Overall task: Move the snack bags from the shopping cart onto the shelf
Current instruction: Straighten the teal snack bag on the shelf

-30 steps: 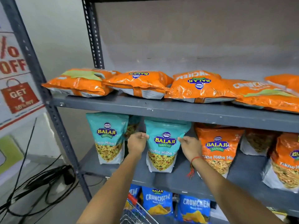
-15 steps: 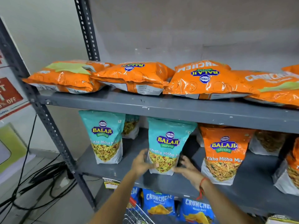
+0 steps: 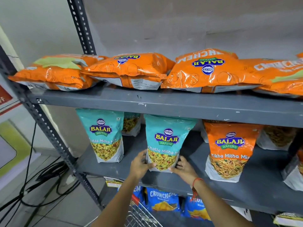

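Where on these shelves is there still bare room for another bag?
Middle shelf: a bare strip between the left teal bag and the held teal bag, another between that bag and the orange upright bag. The top shelf is crowded with flat orange bags.

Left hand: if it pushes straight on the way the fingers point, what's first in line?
Probably the teal Khatta Mitha bag: the left hand already touches its lower left edge, fingers pointing up and right into it.
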Action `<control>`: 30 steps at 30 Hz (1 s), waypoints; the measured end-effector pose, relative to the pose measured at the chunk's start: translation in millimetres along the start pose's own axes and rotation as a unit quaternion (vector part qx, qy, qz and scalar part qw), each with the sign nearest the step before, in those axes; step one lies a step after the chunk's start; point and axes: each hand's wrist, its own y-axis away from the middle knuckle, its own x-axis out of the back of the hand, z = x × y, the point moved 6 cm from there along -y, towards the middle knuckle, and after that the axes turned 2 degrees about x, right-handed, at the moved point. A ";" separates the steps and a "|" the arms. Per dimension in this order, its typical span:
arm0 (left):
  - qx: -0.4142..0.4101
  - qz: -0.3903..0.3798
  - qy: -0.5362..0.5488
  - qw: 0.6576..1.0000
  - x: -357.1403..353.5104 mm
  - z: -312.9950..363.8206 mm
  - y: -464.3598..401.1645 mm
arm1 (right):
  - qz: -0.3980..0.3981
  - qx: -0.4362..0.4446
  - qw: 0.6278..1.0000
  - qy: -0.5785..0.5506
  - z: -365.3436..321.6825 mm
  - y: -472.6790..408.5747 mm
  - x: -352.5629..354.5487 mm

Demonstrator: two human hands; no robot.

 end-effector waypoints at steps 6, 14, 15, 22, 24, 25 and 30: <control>-0.045 0.074 -0.030 0.996 -6.1 13.0 26.9 | 0.038 0.009 0.999 0.002 -0.9 18.0 7.1; -0.149 0.124 0.011 0.981 -65.5 72.2 93.6 | 0.150 0.079 0.985 -0.009 -19.2 97.8 58.0; -0.151 0.100 0.018 0.983 -80.2 77.7 98.6 | 0.179 0.089 0.980 -0.012 -19.9 110.5 70.7; -0.051 -0.027 0.078 0.995 -168.7 72.3 107.4 | 0.303 0.029 0.951 -0.057 14.0 178.7 168.7; -0.002 -0.069 0.072 0.995 -187.3 59.4 103.6 | 0.298 0.004 0.953 -0.055 24.6 181.6 188.2; 0.015 -0.083 0.057 0.995 -193.7 54.3 100.5 | 0.291 -0.007 0.955 -0.051 28.5 179.5 196.3; 0.048 -0.129 -0.010 0.990 -215.4 34.5 71.2 | 0.230 -0.037 0.972 -0.011 37.5 142.1 219.7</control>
